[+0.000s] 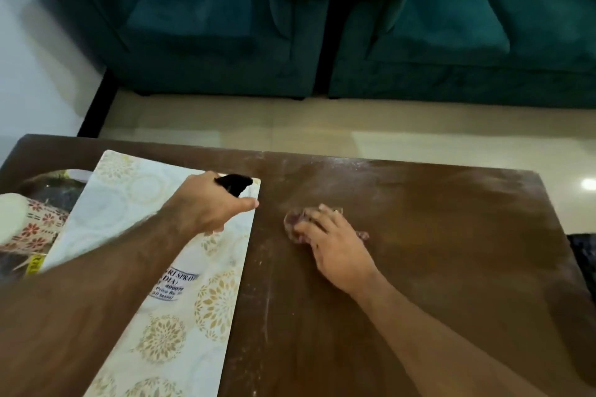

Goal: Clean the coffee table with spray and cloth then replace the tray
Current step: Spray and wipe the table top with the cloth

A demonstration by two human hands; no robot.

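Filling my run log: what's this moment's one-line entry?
left hand: grips black-topped spray bottle | right hand: presses crumpled cloth | brown wooden table: dusty

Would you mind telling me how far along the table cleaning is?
Midway. The left hand grips the spray bottle and the right hand presses a cloth on the coffee table, which shows whitish streaks. The patterned tray lies at the table's left, not yet replaced.

Dim, soft indoor light; floor (590,184) glare at right, edges bowed, slight blur.
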